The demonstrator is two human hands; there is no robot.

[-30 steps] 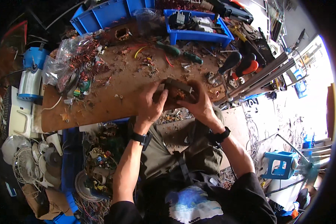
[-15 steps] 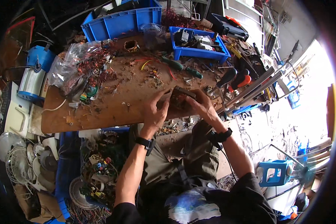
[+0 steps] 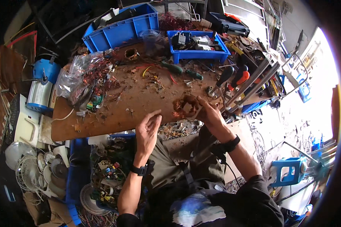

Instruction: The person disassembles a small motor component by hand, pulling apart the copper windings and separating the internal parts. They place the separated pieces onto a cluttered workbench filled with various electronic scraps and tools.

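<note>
My right hand grips a ring-shaped motor stator by its right side, above the front edge of the wooden bench. Copper windings line the ring, and its centre is an open hole. To the left of it, my left hand is apart from the stator, fingers stretched out and holding nothing. Behind the hands lie two green-handled screwdrivers among metal scraps. A similar copper-coloured ring stands farther back on the bench.
Blue crates and a blue tray of parts stand at the back. Clear plastic bags and copper wire fill the left of the bench. Dark and orange-handled tools lie right. A bin of circuit boards is below left.
My left hand has let go of the stator and moved down and left. The right hand now holds it alone, turned so its central hole shows. The view has shifted slightly.
</note>
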